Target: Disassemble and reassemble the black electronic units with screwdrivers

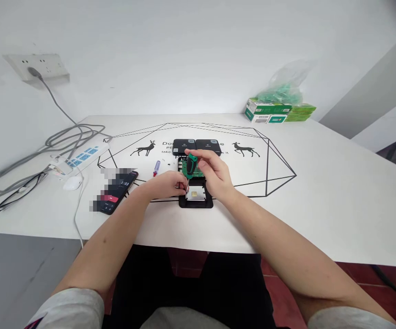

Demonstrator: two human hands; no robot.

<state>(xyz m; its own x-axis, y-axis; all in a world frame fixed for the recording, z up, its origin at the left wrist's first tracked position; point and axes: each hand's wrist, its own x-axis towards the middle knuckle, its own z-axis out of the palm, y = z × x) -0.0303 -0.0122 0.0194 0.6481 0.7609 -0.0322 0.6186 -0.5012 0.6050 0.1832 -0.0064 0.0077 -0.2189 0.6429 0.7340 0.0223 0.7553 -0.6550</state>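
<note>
A green and black screwdriver (191, 164) points down at the left edge of an opened black plastic case (195, 204). My right hand (216, 172) is closed around its handle, with a finger over the top. Beside the screwdriver's tip, my left hand (170, 185) has its fingers pinched at the case's left side; what is between them is hidden. A silver metal plate (200, 193) with a small gold-coloured square lies in the case. Just behind it is a green circuit board (198, 172), partly covered by my right hand.
Two black boxes (184, 145) stand behind the board. To the left lie a second screwdriver (157, 168) with a clear purple handle, tiny dark parts, a phone (120, 189), a power strip (84, 160), glasses (19, 192) and cables. Tissue-like cartons (268, 109) sit at the back right.
</note>
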